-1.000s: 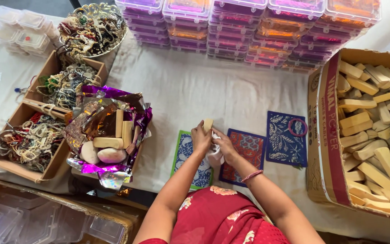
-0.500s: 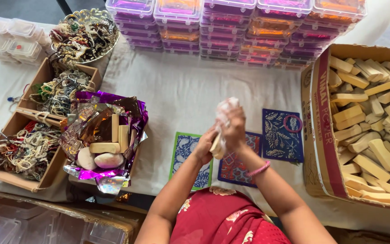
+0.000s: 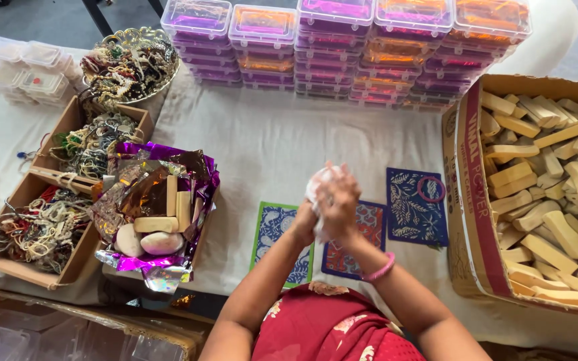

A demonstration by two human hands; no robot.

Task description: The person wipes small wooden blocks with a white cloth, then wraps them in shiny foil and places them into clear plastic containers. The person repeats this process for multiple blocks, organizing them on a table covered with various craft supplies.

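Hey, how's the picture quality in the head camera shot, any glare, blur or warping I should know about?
Head view: even, soft daylight, with only faint shadows on the white tablecloth; bright glare on the purple foil wrap and the clear lids of the stacked plastic boxes; both hands slightly motion-blurred around a white cloth; wide-angle bending toward the edges, seen at the cardboard box of wooden pieces.

Red patterned garment [image 3: 332,327]; arms bare; pink bangle [image 3: 378,271] on the right wrist.
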